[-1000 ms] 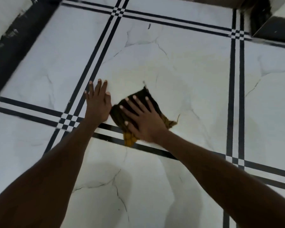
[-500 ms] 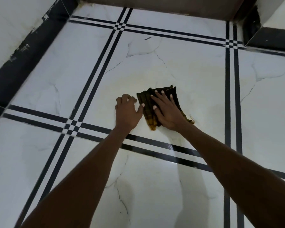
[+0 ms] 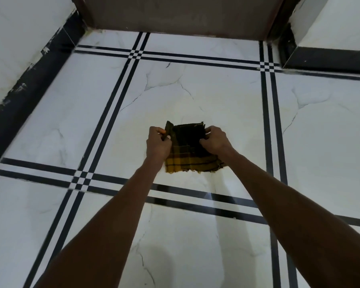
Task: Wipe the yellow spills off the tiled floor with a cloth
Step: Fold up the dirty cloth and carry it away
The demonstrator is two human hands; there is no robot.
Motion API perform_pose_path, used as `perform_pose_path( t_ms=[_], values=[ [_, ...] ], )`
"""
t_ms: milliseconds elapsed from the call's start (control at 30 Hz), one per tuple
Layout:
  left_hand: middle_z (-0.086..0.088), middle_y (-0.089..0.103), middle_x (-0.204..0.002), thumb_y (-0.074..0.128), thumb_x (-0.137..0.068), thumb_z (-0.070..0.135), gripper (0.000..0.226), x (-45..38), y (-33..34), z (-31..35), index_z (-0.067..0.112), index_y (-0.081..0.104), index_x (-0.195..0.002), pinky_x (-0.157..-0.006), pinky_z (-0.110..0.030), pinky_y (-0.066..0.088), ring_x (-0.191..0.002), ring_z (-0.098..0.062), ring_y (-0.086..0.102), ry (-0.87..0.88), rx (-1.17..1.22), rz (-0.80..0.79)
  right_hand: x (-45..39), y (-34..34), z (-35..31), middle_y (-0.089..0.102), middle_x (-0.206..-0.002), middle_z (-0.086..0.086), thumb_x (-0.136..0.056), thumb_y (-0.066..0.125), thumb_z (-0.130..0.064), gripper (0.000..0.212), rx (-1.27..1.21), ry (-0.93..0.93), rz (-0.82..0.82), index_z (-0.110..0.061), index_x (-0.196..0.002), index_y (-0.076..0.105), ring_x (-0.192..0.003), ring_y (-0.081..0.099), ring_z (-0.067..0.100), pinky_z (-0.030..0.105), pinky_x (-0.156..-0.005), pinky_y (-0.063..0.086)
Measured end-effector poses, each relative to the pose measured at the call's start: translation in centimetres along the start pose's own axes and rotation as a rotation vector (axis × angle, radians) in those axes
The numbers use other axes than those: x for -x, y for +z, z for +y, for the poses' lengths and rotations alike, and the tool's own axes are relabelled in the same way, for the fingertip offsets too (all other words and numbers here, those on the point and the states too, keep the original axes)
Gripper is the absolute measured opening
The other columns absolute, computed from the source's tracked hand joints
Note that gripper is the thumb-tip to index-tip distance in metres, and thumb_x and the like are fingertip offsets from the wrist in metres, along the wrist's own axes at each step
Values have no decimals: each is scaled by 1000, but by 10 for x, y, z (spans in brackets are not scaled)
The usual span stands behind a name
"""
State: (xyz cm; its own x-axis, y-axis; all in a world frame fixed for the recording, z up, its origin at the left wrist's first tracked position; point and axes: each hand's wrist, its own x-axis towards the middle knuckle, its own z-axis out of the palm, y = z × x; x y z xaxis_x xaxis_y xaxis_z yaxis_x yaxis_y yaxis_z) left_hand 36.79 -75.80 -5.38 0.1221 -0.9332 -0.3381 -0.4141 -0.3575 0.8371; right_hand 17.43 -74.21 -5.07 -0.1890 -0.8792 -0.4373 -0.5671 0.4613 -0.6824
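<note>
1. Plainly, no brand, label or writing could be read anywhere in the head view, and no container showed.
2. The cloth [image 3: 187, 150], a dark and yellow plaid piece with a frayed lower edge, was held stretched between both hands over the middle of a white marbled tile.
3. The left hand [image 3: 158, 142] was pinched closed on the cloth's upper left corner, where a small flap stuck up past the fingers.
4. The right hand [image 3: 214, 140] was closed on the cloth's upper right edge, its fingers curled over the fabric.
5. The two hands stood apart, one at each side of the cloth, with both forearms reaching forward from the bottom of the view.
6. Whether the cloth's lower edge touched the tiled floor [image 3: 227, 104] could not be told.
7. A faint yellowish film [image 3: 175, 110] showed on the tile just beyond the cloth.
8. Black double stripes bordered the tiles, and a brown door [image 3: 185, 15] stood at the far end.
</note>
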Motion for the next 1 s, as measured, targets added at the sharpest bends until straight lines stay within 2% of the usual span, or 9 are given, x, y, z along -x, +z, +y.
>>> perform_pose_path(
  t_ms=[100,200,300,467,633,733,867,900,1000],
  values=[
    [-2,59,-116,63,-102,10,32,-3,-11,6,13,48,-130,-77,-23,49,-103,-20,60,-22,13,-27,2,-4,-4,71,-116,14,-99,63,-16,26,-89,21,-59,-4,-121,69,-112,68,30,40,-95,60],
    [-1,57,-117,63,-101,10,33,-1,-14,11,14,50,-131,-80,-25,48,-104,-19,58,-32,35,-49,7,-5,-7,66,-121,7,-99,68,-15,25,-196,23,-124,-11,-124,68,-113,65,26,28,-85,58],
    [-3,60,-119,64,-101,10,31,-3,-12,10,16,51,-129,-81,-27,51,-103,-19,59,-45,78,-63,6,-4,-8,68,-126,8,-97,72,-9,22,-316,77,-166,-14,-118,70,-113,68,27,31,-90,59],
    [-10,66,-129,66,-100,12,29,-3,-11,12,17,54,-126,-95,-37,57,-109,-23,64,-49,44,-76,12,-3,-19,73,-105,10,-94,74,-5,16,-557,221,-241,-15,-106,72,-94,70,21,26,-70,57],
    [-9,56,-133,71,-97,31,32,18,-22,32,13,63,-124,-104,-37,49,-128,-25,53,67,-162,10,30,-12,-48,76,-107,8,-95,73,-9,17,-546,38,-170,-14,-111,75,-97,73,21,25,-81,60],
    [-5,64,-126,64,-99,49,40,42,-39,67,14,66,-118,-101,-37,53,-118,-22,61,-8,0,-31,55,-29,-85,78,-106,7,-97,73,-11,25,-456,-102,-175,-10,-122,74,-89,75,15,16,-74,59],
    [-3,77,-112,72,-93,51,40,70,-71,122,16,72,-112,-98,-42,61,-108,-19,74,-62,254,-145,93,-60,-141,68,-81,19,-104,55,-3,20,-383,-193,-229,-2,-116,71,-63,64,22,24,-52,52],
    [-5,77,-112,76,-91,47,38,78,-81,137,15,73,-111,-98,-43,62,-109,-20,74,-68,286,-139,105,-71,-155,68,-82,22,-104,52,-1,23,-378,-207,-232,-3,-116,71,-66,66,25,29,-56,56],
    [-12,79,-108,81,-90,34,33,103,-114,179,8,73,-109,-97,-47,62,-106,-25,76,-89,348,-105,139,-100,-196,72,-106,12,-100,52,5,35,-440,-225,-259,-17,-111,76,-109,71,35,47,-100,60]
  ],
)
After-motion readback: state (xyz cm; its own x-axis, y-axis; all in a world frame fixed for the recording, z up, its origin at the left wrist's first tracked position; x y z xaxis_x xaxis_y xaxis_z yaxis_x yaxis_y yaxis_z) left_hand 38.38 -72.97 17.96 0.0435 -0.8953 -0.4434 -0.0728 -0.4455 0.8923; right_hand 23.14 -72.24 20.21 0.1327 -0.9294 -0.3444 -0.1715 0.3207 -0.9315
